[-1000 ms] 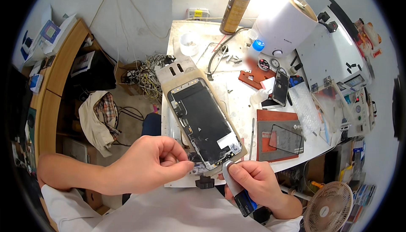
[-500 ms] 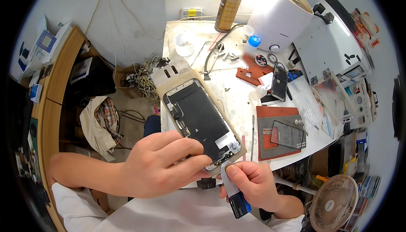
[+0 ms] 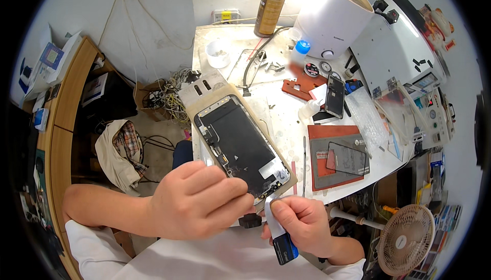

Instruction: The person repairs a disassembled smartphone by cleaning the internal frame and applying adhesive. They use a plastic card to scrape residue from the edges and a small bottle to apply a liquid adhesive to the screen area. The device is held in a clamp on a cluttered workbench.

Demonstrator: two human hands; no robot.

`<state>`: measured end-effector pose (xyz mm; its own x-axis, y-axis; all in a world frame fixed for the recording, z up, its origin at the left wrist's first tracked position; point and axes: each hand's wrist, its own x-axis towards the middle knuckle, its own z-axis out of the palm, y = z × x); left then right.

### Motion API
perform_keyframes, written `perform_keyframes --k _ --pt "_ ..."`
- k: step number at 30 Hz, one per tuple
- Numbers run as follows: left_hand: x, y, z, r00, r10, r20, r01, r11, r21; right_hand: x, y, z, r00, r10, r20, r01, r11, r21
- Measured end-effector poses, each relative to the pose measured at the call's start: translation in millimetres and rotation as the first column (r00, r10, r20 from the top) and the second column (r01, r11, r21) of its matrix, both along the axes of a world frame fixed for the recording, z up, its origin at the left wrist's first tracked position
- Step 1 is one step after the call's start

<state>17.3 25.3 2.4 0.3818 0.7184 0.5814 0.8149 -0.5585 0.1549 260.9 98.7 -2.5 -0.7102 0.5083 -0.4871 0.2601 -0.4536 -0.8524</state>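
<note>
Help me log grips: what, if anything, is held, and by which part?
Right hand: a metal pry tool, by its grey blade. Left hand: unclear, fingertips hidden.

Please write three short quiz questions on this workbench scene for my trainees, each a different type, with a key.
1. Multiple choice. What does the right hand hold?
A) a spray can
B) a flat grey tool with a dark end
C) a paintbrush

2. True or false. The fan is on the person's left.

3. Fill the gap. In this view, the left hand hides one corner of the phone panel, at the end ____ the person.

Key: 1 B; 2 False, the fan is on the right; 3 nearest.
</note>
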Motion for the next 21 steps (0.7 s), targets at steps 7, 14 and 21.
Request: perform_keyframes --k 7,14,21 --pt "3 -1 -2 0.997 0.037 -0.064 -0.033 0.998 0.057 -4 3 4 0.999 0.049 0.009 -0.049 0.998 -0.025" --pt "2 1 -4 0.997 0.035 -0.071 -0.028 0.995 0.096 -7 10 16 0.996 0.040 0.085 -0.027 0.989 -0.147" --pt "0 3 -4 0.998 0.006 -0.059 -0.001 0.996 0.093 -11 11 23 0.994 0.048 0.096 -0.037 0.993 -0.112"
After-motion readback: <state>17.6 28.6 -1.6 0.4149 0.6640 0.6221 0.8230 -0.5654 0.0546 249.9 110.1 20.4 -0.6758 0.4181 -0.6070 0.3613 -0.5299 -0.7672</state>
